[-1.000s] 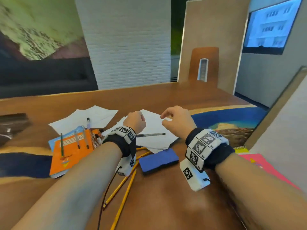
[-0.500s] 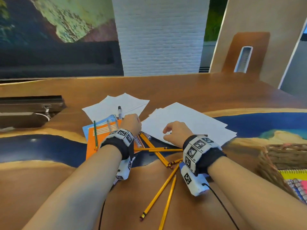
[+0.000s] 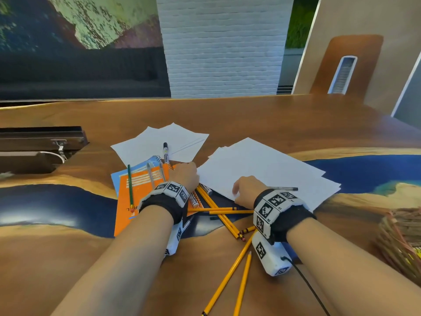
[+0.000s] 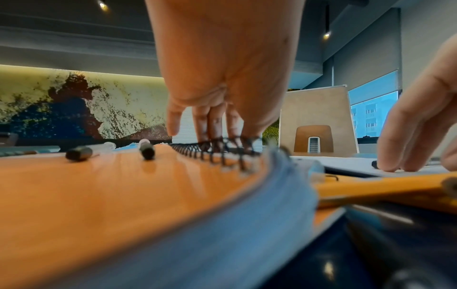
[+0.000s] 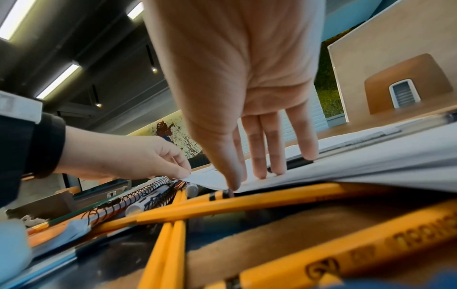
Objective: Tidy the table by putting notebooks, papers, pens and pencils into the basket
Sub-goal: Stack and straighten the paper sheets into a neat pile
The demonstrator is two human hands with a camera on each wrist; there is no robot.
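Observation:
A stack of white papers point(image 3: 262, 169) lies mid-table with a black pen point(image 3: 284, 188) on it. My right hand point(image 3: 246, 190) rests on its near edge, fingers point(image 5: 259, 156) straight and flat on the top sheet, thumb at the edge. My left hand point(image 3: 185, 174) reaches over the spiral binding of the orange notebook point(image 3: 136, 201) and pinches the stack's left corner point(image 5: 195, 177). Several yellow pencils point(image 3: 218, 215) lie crossed between my wrists. The wicker basket point(image 3: 401, 236) stands at the right edge.
A green pencil point(image 3: 130, 185) and two pens point(image 3: 150, 176) lie on the orange notebook, with a blue one under it. More sheets point(image 3: 182, 142) with a marker point(image 3: 165, 151) lie farther back. A black open case point(image 3: 34, 144) sits at far left.
Both hands have come down from above the table onto the paper stack. The right fingers now lie flat on it, and the left hand has reached its left corner.

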